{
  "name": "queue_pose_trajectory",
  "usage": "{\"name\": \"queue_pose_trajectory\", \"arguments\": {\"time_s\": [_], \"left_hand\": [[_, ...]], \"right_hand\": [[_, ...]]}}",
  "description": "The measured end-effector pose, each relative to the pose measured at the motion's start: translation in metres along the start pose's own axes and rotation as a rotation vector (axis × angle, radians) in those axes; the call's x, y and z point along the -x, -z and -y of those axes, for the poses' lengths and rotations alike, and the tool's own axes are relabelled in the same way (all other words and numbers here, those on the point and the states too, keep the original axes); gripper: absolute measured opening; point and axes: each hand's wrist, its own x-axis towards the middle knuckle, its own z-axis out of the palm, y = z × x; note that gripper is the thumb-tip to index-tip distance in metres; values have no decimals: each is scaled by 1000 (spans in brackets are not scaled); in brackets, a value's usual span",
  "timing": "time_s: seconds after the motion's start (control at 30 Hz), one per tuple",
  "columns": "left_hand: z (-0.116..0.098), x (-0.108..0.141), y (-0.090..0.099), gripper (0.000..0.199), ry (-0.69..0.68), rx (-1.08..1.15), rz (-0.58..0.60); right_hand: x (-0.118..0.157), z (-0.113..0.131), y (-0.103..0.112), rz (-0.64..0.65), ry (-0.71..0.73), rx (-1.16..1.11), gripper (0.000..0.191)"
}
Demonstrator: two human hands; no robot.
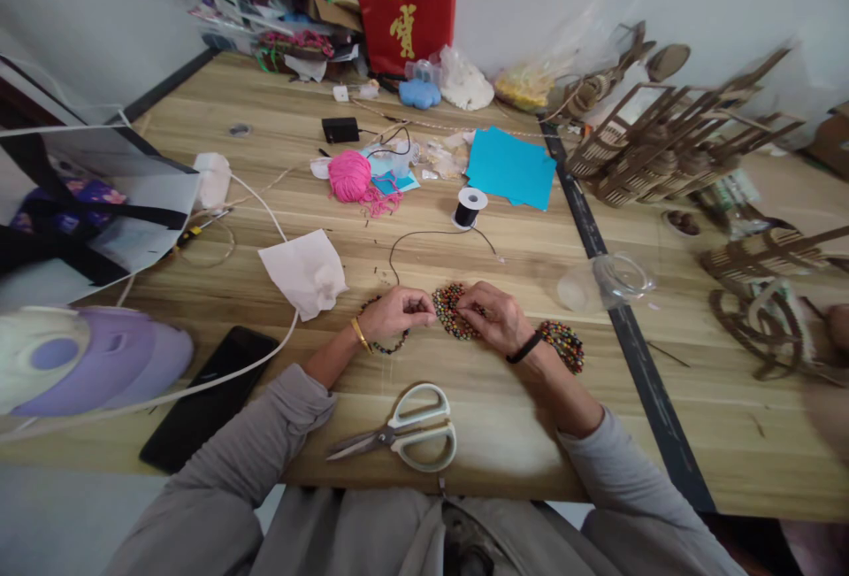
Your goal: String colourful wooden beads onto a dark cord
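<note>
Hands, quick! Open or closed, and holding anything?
Left hand: curled; whether it's shut on anything can't be told.
Right hand: curled at the beads; whether it's gripping any can't be told.

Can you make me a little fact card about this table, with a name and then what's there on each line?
Left hand: left hand by a loop of beads; grip too small to tell
Right hand: right hand at a bead pile
Near edge: scissors
Beyond hands: spool of black thread
Farther back: pink yarn, blue paper
Left side: phone
</note>
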Motion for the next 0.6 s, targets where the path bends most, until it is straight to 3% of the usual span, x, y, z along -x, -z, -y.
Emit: {"name": "queue_pose_trajectory", "arguments": {"time_s": [0.23,0.6], "left_hand": [[2,0,1,22,-11,-36,-3],[0,0,1,19,-28,-45,1]], "right_hand": [[3,2,0,230,54,137,12],[4,15,-7,319,122,311,12]]}}
